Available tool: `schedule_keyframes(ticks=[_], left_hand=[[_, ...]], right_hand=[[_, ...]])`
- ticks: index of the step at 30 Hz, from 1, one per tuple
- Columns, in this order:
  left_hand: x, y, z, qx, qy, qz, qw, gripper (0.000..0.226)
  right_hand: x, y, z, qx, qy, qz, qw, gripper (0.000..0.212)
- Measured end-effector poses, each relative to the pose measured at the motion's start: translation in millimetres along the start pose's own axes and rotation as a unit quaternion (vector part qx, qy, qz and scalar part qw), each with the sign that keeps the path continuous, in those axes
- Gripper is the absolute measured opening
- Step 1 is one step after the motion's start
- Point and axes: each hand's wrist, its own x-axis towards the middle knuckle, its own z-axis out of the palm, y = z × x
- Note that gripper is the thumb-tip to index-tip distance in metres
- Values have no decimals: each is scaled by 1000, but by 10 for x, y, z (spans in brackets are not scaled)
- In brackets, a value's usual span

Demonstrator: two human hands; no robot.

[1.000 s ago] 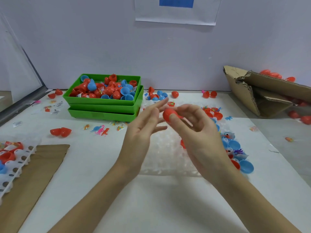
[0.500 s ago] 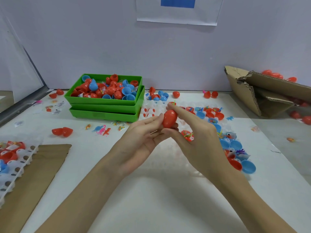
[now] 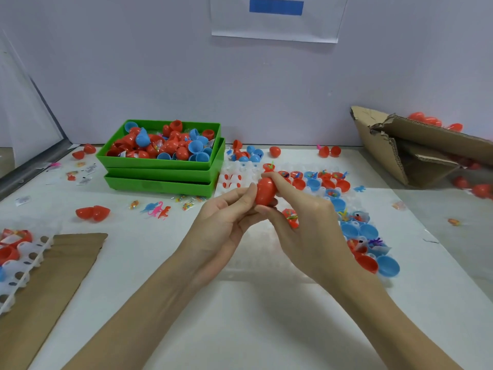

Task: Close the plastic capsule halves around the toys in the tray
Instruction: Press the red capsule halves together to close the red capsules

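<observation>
I hold a red capsule (image 3: 265, 191) between both hands, my left hand (image 3: 224, 222) and right hand (image 3: 306, 231) pinching it above the clear tray (image 3: 269, 244).

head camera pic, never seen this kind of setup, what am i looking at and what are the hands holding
The camera sits on a person's head, looking forward and down at their own bare hands over a white table. The left hand and right hand together pinch a red capsule, which looks closed. Beneath them lies a clear plastic tray; its pockets on the right hold red and blue capsule halves with small toys. Behind stand stacked green bins full of capsule halves, and at the far right a torn cardboard box.
</observation>
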Motion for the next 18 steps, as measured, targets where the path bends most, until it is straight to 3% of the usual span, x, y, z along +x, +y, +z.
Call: schedule_keyframes(ticks=[4,7,9,10,12,14,16,18], left_hand=[[25,-3,-41,92,31,35,995,41],[22,50,-71,99,65,54,991,54],[19,102,-120,94,83,59,990,57],[20,124,-138,101,93,58,989,57],[23,149,-167,116,107,59,986,55],[27,156,-181,117,109,54,986,54],[29,148,-195,121,104,48,986,55],[26,149,-214,122,93,46,987,56]], right_hand=[[31,-61,-73,14,-3,39,999,40],[122,-122,-253,75,38,135,987,37],[206,-143,-415,178,62,215,958,33],[272,-132,-505,272,75,259,924,31],[460,-62,-692,476,100,324,811,34],[739,47,-877,602,129,351,706,41],[1080,162,-1028,647,177,361,647,39],[1411,303,-1136,654,222,367,623,35]])
